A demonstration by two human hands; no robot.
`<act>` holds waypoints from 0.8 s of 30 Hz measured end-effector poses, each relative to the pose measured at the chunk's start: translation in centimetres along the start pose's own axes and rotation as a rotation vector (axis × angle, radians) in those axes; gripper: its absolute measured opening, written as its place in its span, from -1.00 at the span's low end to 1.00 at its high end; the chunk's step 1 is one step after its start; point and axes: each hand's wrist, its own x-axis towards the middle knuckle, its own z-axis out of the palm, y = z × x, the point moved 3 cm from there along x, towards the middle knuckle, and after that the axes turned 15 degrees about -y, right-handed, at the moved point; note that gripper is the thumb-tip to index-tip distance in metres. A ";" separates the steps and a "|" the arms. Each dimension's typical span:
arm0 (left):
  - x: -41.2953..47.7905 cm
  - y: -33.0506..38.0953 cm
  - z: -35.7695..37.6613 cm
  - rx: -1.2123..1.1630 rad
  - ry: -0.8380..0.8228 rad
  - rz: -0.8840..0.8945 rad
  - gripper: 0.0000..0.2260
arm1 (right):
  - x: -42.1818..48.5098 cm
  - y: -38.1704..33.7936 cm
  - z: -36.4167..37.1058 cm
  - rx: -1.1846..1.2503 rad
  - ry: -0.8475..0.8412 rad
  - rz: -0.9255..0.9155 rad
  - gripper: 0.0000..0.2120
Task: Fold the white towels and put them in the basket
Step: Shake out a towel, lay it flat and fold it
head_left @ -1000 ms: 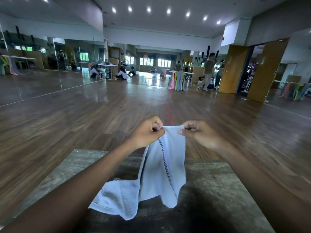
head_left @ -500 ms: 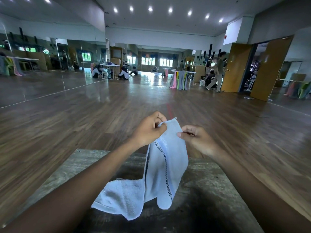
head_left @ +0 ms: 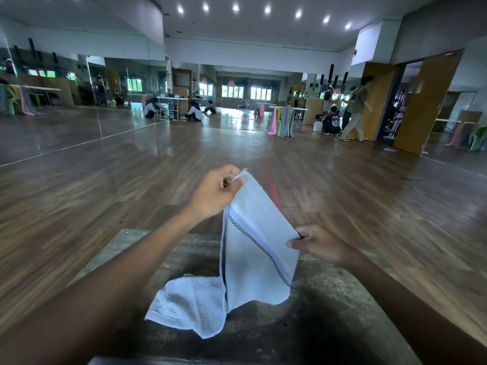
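Towel (head_left: 253,248) hangs above tabletop (head_left: 329,299), tail resting on it. Left hand (head_left: 216,193) high, fingers pinching top corner; right hand (head_left: 320,242) lower, nearer, fingers pinching side edge. Edge slants down-right between them.

Left hand (head_left: 214,192) pinches the white towel's (head_left: 253,248) top corner – right hand (head_left: 320,243) its edge (lower end on table (head_left: 329,299)).

Bare forearms (head_left: 126,272) (uncovered right to the near edge), bare left grip (head_left: 213,193) and right grip (head_left: 319,243).
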 end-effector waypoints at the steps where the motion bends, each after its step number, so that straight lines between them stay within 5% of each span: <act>1: -0.3 -0.4 -0.7 0.009 0.009 -0.001 -0.88 | -0.3 0.3 -0.6 -0.039 0.009 0.016 -0.64; 4: -1.5 -1.9 -2.8 0.021 0.052 -0.031 -0.89 | -0.9 1.2 -2.9 -0.145 0.034 0.062 -0.58; 8: -3.1 -3.5 -4.9 0.012 0.087 -0.088 -0.88 | -1.7 -0.1 -5.6 -0.383 0.061 0.139 -0.94; 13: -3.8 -2.5 -6.9 0.150 0.153 -0.120 -0.82 | -1.6 -2.3 -7.8 -0.676 0.113 0.227 -0.84; 16: -3.6 -1.2 -8.5 0.191 0.140 -0.135 -0.83 | -1.5 -4.0 -9.3 -0.747 0.149 0.193 -0.73; 24: -0.3 5.2 -14.7 0.379 0.201 -0.116 -0.87 | -2.6 -14.2 -15.4 -0.706 0.316 0.074 -0.94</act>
